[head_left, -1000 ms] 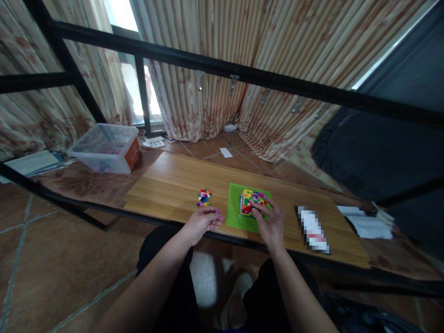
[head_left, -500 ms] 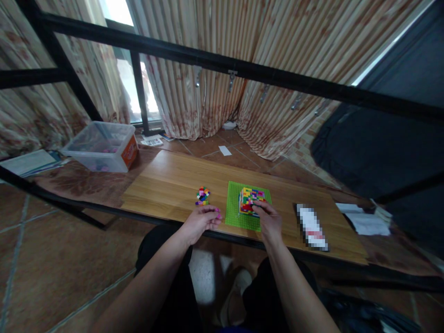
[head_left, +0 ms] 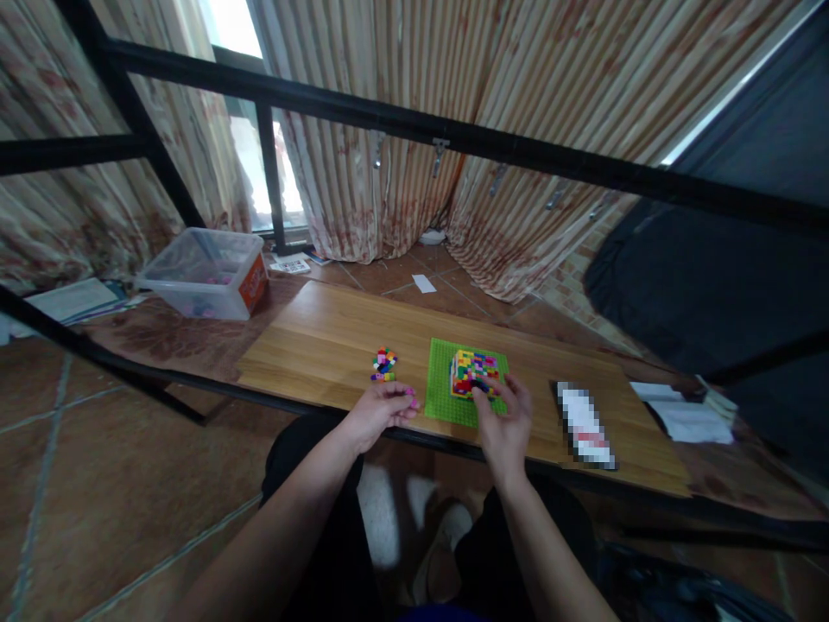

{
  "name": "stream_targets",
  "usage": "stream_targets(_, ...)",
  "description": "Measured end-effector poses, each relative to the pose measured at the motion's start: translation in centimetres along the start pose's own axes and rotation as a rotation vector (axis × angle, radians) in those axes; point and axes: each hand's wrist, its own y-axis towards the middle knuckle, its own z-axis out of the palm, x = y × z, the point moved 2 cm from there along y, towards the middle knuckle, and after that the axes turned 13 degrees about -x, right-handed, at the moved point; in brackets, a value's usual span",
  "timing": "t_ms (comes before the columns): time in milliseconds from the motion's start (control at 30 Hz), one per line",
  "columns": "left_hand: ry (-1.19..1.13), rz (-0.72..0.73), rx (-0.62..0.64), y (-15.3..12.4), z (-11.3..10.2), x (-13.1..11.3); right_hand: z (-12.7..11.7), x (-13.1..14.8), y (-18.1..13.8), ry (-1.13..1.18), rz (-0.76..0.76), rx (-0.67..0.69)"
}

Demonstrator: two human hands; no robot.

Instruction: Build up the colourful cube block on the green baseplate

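My left hand (head_left: 383,409) is closed in a pinch around small pink bricks (head_left: 410,396), low over the board left of the green baseplate (head_left: 440,393). On that baseplate stands a block built of many coloured toy bricks (head_left: 471,367), with yellow, red, green, pink and blue on top. My right hand (head_left: 506,419) is at the block's near right side. Its thumb and fingers are apart, the fingertips close to a dark part of the block; whether they touch it I cannot tell. A small pile of loose coloured bricks (head_left: 384,361) lies beyond my left hand.
The wooden board (head_left: 337,324) lies across a black-framed table. A clear plastic box (head_left: 213,298) with bricks inside stands at the left. A blurred-out flat object (head_left: 585,425) and white papers (head_left: 690,415) lie at the right. A black metal bar (head_left: 401,121) crosses above.
My right hand's fingers have spread from a pinch at the block's near side. My left hand still holds the pink bricks. The whole view has shifted slightly.
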Motion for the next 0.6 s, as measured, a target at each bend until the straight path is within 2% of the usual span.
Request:
stream_targets(33,0.005,0.004,0.005,0.0,0.0,0.0,-0.2,1.0,-0.7,0.02,-0.06,0.031)
stream_targets(133,0.014,0.012,0.008,0.0,0.0,0.0,0.2,3.5,-3.1,0.08,-0.152,0.278)
stream_targets(200,0.012,0.012,0.024,0.0,0.1,0.1,0.8,4.6,-4.5,0.073,-0.2,0.361)
stream_targets(333,-0.012,0.012,0.036,0.1,0.1,0.3,2.0,5.1,-5.8,0.045,-0.245,0.38)
stream_targets(600,0.048,0.001,0.035,0.2,0.1,0.2,2.4,4.6,-5.5,0.04,-0.244,0.391)
